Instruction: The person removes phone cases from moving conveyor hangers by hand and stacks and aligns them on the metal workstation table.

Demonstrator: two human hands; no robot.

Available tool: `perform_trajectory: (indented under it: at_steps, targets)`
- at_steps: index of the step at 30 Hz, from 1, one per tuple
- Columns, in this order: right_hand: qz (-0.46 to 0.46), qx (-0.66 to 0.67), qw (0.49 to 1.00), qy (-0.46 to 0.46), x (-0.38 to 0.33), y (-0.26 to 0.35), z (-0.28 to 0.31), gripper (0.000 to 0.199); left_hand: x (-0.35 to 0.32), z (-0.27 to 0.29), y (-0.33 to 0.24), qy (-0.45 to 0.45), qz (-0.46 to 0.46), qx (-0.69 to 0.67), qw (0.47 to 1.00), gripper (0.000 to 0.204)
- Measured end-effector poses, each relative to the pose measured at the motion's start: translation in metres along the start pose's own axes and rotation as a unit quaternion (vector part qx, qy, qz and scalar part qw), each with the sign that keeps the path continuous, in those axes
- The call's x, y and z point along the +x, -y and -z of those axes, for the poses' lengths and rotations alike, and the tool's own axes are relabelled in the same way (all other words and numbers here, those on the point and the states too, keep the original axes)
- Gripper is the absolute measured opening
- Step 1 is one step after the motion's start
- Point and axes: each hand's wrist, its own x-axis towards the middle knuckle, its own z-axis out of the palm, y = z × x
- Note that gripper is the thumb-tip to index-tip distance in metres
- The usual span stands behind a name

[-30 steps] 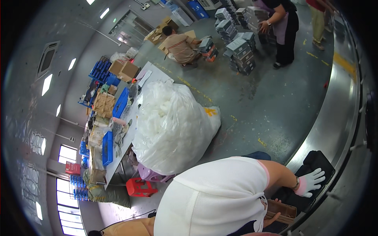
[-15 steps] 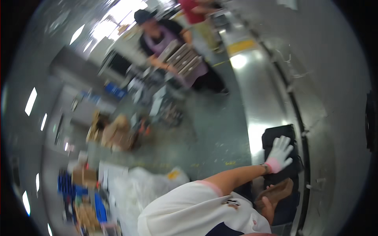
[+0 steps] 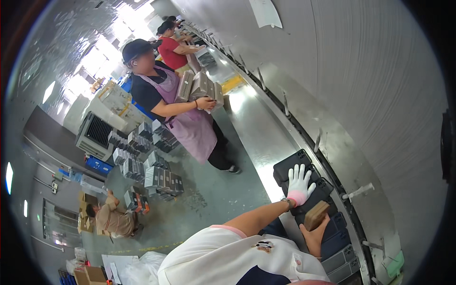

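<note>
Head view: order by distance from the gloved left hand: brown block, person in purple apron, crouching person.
1. brown block, just beside, in right hand.
2. person in purple apron, standing upper left.
3. crouching person, far left, on floor.

Glove (image 3: 300,183): we see white knitted cloth, matt, with a pink cuff.
Trays (image 3: 304,176): we see black plastic, matt.
Block (image 3: 316,214): brown, looks like wood.
Conveyor bench (image 3: 259,128): we see glossy, smooth metal.

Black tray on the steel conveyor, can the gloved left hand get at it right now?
Likely yes: the left hand rests flat on the black tray, fingers spread, and nothing lies between them.
</note>
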Motion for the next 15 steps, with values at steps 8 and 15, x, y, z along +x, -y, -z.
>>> perform_trajectory:
  at_steps: [8, 15]
  targets:
    - [-0.008, 0.086, 0.996, -0.036, -0.005, -0.009, -0.001, 0.097, -0.006, 0.003, -0.002, -0.022, -0.015, 0.002, 1.000, 0.055]
    - [-0.029, 0.250, 0.968, -0.005, -0.013, -0.010, 0.004, 0.082, -0.001, -0.007, 0.004, -0.034, -0.035, 0.048, 0.998, 0.059]
